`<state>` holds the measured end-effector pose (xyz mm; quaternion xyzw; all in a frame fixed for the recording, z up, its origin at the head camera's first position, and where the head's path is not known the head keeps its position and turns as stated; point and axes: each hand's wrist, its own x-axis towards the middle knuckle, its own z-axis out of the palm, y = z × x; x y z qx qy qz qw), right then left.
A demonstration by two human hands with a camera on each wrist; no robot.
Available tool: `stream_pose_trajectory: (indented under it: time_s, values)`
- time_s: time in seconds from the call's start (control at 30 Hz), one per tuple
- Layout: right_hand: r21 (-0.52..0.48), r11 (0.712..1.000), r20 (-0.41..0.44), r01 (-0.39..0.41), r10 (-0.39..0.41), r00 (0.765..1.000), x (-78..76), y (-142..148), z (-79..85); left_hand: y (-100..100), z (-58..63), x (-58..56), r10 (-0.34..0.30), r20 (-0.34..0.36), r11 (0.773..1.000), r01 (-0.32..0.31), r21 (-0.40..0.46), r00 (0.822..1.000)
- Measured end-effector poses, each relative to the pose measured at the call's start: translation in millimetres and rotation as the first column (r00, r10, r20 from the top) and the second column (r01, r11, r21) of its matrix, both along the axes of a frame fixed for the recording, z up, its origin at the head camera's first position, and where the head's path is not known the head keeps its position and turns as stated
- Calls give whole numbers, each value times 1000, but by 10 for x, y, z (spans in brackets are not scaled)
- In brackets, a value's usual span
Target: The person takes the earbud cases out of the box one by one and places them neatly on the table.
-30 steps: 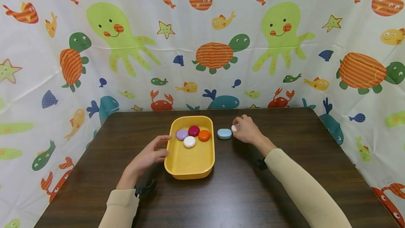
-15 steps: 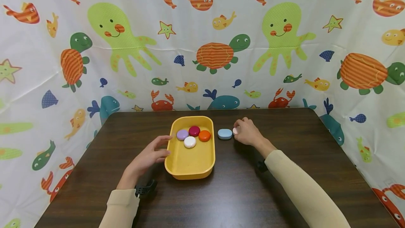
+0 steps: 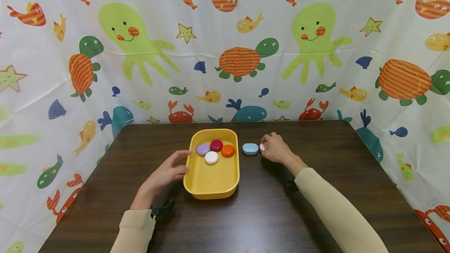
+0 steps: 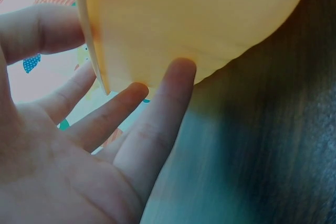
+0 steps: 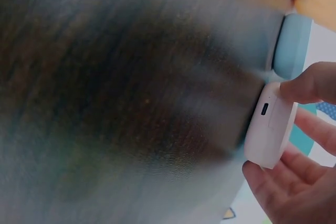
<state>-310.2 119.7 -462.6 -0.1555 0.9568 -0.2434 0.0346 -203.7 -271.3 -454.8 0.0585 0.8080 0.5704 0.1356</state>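
Head view: sea-creature curtain backs a dark wood-grain table bearing a yellow tray. A person's L hand lies at the tray's L side, fingers spread, tips on rim & outer wall, wrapped round nothing; light pressure should be enough to steady it. R of the tray, the R hand pinches a pale-pink charging case btwn thumb & fingers, at or barely above the tabletop; contact can't be confirmed. Just beside it, btwn tray & hand, sits a light-blue oblong case. In the tray's far half: lilac case, magenta case, orange case, white case.

Best technique, by judgement: pinch opp. edges, gently, since smooth plastic could slip; keep the case level; avoid nudging its blue neighbor; release only w/ the base fully supported. Smallest detail, R wrist cam: a dark port slot, best left clear of fingertips.
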Motion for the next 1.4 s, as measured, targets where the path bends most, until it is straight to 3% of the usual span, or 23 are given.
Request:
stream_pose_trajectory:
  time_s: [0.57,1.4]
  values:
    - [0,1000,18,-4,4,1000,-55,3,-11,-31,9,-68,-9,1,1000,9,-1,1000]
    - [-43,998,-21,-49,48,999,-48,-43,174,-94,-3,-212,-26,-1,1000,26,-8,1000]
